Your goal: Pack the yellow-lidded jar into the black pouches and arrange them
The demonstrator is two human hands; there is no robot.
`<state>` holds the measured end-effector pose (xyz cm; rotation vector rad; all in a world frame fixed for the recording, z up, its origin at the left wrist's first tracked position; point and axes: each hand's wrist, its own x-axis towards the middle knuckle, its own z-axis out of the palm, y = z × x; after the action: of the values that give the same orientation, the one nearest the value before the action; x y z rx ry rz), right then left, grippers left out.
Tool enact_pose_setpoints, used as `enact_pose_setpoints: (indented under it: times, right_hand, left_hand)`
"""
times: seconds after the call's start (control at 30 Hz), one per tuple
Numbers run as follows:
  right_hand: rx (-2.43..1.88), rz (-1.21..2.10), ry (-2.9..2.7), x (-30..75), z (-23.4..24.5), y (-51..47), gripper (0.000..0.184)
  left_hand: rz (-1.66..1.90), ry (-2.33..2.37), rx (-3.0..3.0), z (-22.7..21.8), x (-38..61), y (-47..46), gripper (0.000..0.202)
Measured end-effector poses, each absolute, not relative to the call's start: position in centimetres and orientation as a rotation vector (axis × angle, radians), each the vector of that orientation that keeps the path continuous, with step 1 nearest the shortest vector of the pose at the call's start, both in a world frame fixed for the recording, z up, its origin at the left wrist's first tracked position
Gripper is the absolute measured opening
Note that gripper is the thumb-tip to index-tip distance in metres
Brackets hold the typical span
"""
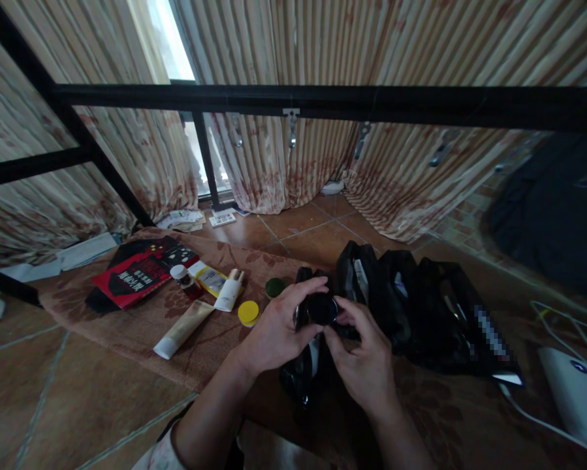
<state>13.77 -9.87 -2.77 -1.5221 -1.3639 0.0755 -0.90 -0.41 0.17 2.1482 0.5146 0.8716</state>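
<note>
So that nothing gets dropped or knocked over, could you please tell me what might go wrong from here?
The black round item, held between the left hand and right hand, could slip and fall. The left hand, being close by, might also nudge the yellow lid.

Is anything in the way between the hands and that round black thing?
Nothing visible: the left hand and the right hand both have fingers on the round black thing.

brown patterned cloth [121,326] | red-black packet [139,277] | white-capped bottle [186,283] | beige tube [184,329] | yellow lid [248,313] | black bags [395,300]
</note>
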Motion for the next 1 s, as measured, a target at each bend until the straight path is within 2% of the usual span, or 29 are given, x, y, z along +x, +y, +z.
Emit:
enact_pose_setpoints:
  times: [0.53,1.0]
  right_hand:
    - [-1.493,0.084,-1.373,13.66,-2.57,-9.83,0.038]
    - [-1.494,0.162,-1.342,13.61,-2.59,-9.71,0.047]
  left_hand:
    - [0.867,0.531,2.199,-0.03,-0.79,-0.47,0.070]
    - [0.887,0.679,2.264,0.14,-0.57,-0.54,0.059]
